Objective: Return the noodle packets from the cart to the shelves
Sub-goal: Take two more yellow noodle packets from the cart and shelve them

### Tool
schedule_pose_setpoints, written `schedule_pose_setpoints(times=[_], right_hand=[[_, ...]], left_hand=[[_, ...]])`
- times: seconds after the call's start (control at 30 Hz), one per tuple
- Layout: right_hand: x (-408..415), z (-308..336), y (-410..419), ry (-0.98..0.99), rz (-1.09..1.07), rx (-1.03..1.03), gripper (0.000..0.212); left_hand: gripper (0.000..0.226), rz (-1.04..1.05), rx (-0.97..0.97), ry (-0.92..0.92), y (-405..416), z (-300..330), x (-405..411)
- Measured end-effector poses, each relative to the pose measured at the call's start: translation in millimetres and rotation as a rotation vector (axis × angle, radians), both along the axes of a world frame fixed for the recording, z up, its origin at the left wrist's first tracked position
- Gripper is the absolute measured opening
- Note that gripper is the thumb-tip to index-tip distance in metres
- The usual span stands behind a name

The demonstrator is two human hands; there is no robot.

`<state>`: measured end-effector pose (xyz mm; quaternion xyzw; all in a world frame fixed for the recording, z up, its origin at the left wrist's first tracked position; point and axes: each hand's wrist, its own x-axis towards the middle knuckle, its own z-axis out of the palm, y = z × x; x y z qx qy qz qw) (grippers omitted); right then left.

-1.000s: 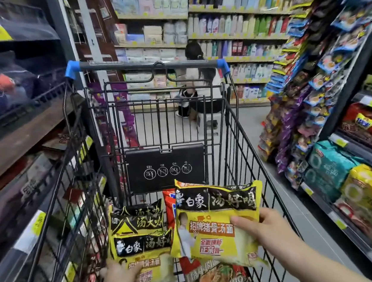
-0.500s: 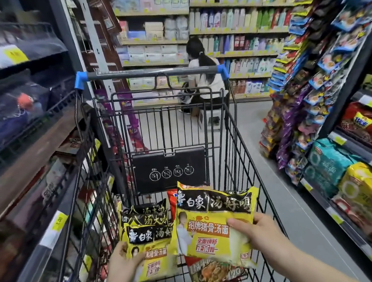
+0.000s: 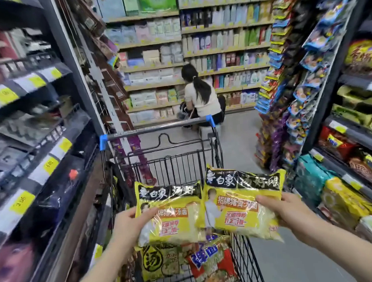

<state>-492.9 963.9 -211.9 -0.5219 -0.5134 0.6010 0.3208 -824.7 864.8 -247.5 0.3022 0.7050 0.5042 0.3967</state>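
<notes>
Shelves [image 3: 47,157] crowd both sides of this narrow shop aisle. Nearest you, your left hand [image 3: 129,226] now grips one yellow noodle packet [image 3: 169,216] by its left edge, and your right hand [image 3: 281,211] grips a second yellow packet [image 3: 242,205] by its right edge. A second ago both sat low in the cart [image 3: 242,259]; you've since lifted them above its rim, side by side and overlapping. That means two packets are out and ready for shelving. Below them a red packet [image 3: 211,266] and another yellow one [image 3: 159,262] are left in the cart. Beyond the cart handle [image 3: 157,130], a person [image 3: 201,94] crouches at the far shelves.
</notes>
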Motion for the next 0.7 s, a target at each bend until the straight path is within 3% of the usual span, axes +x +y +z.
schedule_pose_setpoints(times=[0.13, 0.27, 0.4, 0.53, 0.6, 0.7], right_hand=[[44, 65, -17, 0.040, -0.082, 0.038, 0.021], [93, 113, -49, 0.083, -0.126, 0.056, 0.025], [144, 140, -97, 0.057, -0.268, 0.069, 0.021], [192, 149, -159, 0.002, -0.432, 0.080, 0.047], [215, 151, -196, -0.011, -0.545, 0.084, 0.043], [253, 149, -257, -0.054, -0.715, 0.098, 0.037]], left_hand=[[0.036, -0.087, 0.105, -0.074, -2, 83, 35], [0.060, -0.241, 0.157, -0.127, 4, 128, 67], [0.066, -0.424, 0.175, -0.125, 21, 152, 113], [0.036, -0.601, 0.211, -0.149, 37, 163, 176], [0.020, -0.690, 0.231, -0.173, 43, 162, 212], [0.021, -0.878, 0.224, -0.185, 40, 163, 279]])
